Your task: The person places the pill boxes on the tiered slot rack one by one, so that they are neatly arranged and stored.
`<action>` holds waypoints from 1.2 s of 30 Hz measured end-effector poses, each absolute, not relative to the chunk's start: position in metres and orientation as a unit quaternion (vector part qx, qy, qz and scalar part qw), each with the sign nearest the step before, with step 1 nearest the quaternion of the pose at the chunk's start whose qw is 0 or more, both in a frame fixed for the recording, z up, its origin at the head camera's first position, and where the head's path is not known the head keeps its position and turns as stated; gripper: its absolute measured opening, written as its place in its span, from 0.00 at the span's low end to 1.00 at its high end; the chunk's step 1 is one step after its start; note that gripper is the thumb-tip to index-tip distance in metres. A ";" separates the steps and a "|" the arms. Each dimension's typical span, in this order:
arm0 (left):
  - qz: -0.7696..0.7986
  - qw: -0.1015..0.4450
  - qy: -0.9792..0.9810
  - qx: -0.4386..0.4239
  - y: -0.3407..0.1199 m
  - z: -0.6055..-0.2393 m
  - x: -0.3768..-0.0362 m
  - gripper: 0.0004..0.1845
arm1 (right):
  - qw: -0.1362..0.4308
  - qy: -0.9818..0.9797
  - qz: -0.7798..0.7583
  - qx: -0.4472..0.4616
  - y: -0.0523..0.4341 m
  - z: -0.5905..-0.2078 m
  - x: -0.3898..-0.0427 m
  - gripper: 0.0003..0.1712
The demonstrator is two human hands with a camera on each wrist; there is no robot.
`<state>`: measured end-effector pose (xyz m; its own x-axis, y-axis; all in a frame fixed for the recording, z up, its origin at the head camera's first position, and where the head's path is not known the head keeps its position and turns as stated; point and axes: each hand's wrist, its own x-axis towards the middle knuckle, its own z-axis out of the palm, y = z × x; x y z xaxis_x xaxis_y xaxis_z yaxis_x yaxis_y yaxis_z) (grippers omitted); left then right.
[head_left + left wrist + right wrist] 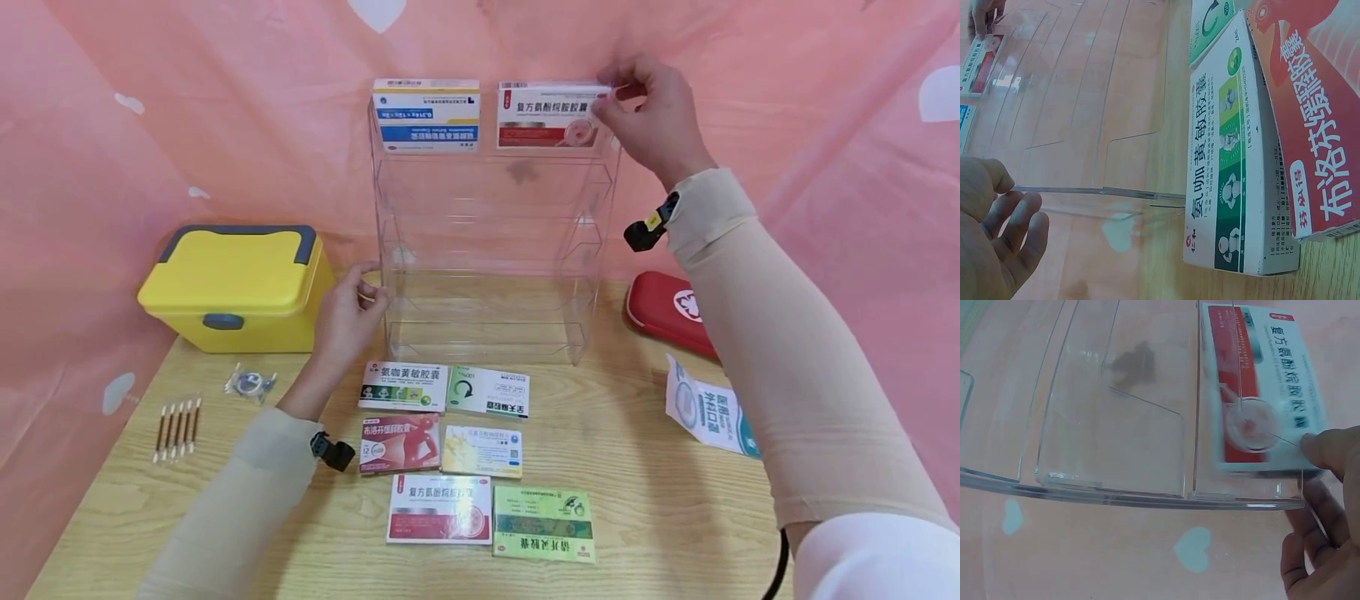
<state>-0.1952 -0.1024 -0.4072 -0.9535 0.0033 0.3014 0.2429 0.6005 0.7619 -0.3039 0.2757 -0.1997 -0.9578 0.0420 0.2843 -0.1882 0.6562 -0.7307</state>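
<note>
My right hand (652, 117) pinches the right end of a red-and-white medicine box (551, 121), which stands in the top tier of a clear acrylic rack (487, 333). In the right wrist view, the thumb lies on the front of that box (1266, 394). Left of it on the same tier stands a blue, white and yellow medicine box (427, 121). My left hand (348, 312) is at the rack's left side; the left wrist view shows thumb and forefinger pinching the edge of the side panel (1104, 190). The lower tiers are see-through, with the pink cloth visible behind.
Several medicine boxes, including a green one (543, 525) and a red one (400, 443), lie before the rack. At left are a yellow case (225, 275), swab sticks (177, 429) and a small bagged item (251, 383). A red pouch (663, 312) and mask packet (708, 408) lie right.
</note>
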 end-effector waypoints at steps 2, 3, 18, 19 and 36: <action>-0.445 0.131 -0.884 -0.066 -0.101 -0.407 -0.195 0.22 | 0.141 -0.904 0.401 0.036 0.277 -0.201 -0.301 0.23; -0.444 0.130 -0.884 -0.066 -0.101 -0.407 -0.195 0.22 | 0.146 -0.907 0.394 0.039 0.279 -0.203 -0.299 0.23; -0.453 0.115 -0.882 -0.056 -0.102 -0.405 -0.190 0.23 | 0.089 -0.890 0.399 0.201 0.300 -0.317 -0.146 0.19; -0.453 0.114 -0.882 -0.055 -0.103 -0.405 -0.190 0.23 | 0.065 -0.894 0.392 0.205 0.300 -0.331 -0.132 0.18; -0.440 0.120 -0.888 -0.060 -0.119 -0.403 -0.187 0.23 | -0.120 -0.936 0.274 0.183 0.294 -0.453 0.026 0.33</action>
<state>-0.1867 -0.1190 -0.4027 -0.9639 0.0009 0.2664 0.2127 0.6047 0.7675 0.0259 0.2942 -0.4526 -0.9041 -0.4089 -0.1243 -0.2771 0.7823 -0.5579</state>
